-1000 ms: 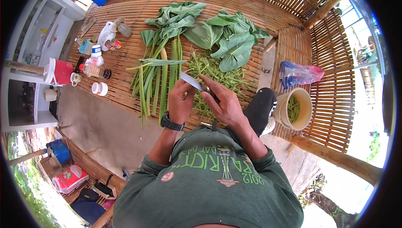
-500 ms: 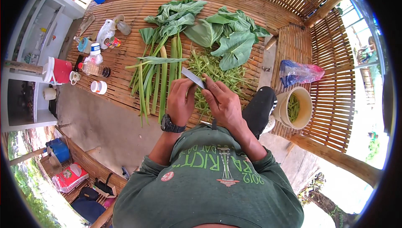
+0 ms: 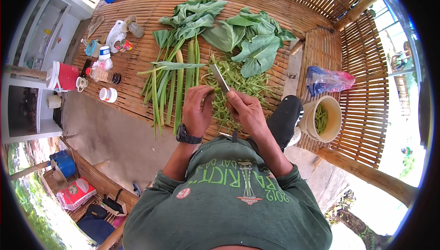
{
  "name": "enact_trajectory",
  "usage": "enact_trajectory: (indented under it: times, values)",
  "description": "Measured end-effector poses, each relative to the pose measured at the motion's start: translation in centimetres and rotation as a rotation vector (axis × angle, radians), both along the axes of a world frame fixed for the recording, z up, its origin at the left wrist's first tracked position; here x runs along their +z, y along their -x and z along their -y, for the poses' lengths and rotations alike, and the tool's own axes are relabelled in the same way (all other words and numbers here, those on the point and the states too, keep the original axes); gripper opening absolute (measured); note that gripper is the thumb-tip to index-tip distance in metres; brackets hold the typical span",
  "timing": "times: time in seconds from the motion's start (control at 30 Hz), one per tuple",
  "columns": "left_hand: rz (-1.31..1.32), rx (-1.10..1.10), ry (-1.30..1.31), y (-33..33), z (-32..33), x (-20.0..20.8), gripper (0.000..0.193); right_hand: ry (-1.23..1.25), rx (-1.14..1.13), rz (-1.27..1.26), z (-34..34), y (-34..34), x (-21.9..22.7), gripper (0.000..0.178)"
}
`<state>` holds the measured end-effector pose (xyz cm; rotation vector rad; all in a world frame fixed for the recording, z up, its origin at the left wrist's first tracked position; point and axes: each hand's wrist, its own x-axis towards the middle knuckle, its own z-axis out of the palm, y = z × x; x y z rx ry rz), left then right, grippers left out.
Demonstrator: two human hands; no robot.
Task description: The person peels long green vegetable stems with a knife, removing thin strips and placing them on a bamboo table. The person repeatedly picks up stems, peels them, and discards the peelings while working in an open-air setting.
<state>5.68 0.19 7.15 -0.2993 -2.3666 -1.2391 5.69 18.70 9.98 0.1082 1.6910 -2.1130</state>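
My right hand (image 3: 247,111) is closed around a knife (image 3: 219,76), its blade pointing up and to the left. Beside it, my left hand (image 3: 198,108), with a dark watch on the wrist, has its fingers curled toward the thumb; whatever they pinch is too small to make out. Below the blade, a heap of cut green stalk strips (image 3: 250,84) covers part of the bamboo table. Long green stalks (image 3: 170,98) lie just left of the heap, their big leaves (image 3: 192,18) toward the far side. More broad leaves (image 3: 259,50) rest at the far right.
At right, a cream bucket (image 3: 337,118) holds green strips, near a blue and red plastic bag (image 3: 327,81). On the table's left stand a bottle of dark liquid (image 3: 104,75), a white-lidded jar (image 3: 108,95) and a red cooler jug (image 3: 66,76). A bamboo railing (image 3: 364,89) borders the right.
The knife has tilted more upright, with its tip now farther from me and to the right. My hands have drawn slightly apart, the right one shifting a little toward me.
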Motion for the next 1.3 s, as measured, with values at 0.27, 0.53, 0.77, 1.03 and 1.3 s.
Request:
enact_trajectory:
  times: [0.27,0.53,0.77,1.03,1.3]
  values:
    - [0.153,-0.061,-0.416,-0.1,-0.8,-2.2,0.027,0.393,0.058,0.301,-0.3,0.2,0.1,0.038]
    - [0.234,-0.089,-0.872,1.0,0.7,-2.4,0.017,0.456,-0.089,0.364,-1.5,1.5,-2.6,0.036]
    - [0.223,0.05,-1.063,2.1,5.9,-1.9,0.014,-0.259,-0.287,0.096,-8.1,3.3,-11.0,0.046]
    - [0.058,0.049,-0.775,1.7,3.9,-1.4,0.024,-0.687,-0.143,-0.248,-3.9,0.5,-7.4,0.051]
    - [-0.116,0.107,-0.171,1.4,2.6,0.8,0.029,-0.372,0.033,-0.542,1.8,-1.0,2.4,0.054]
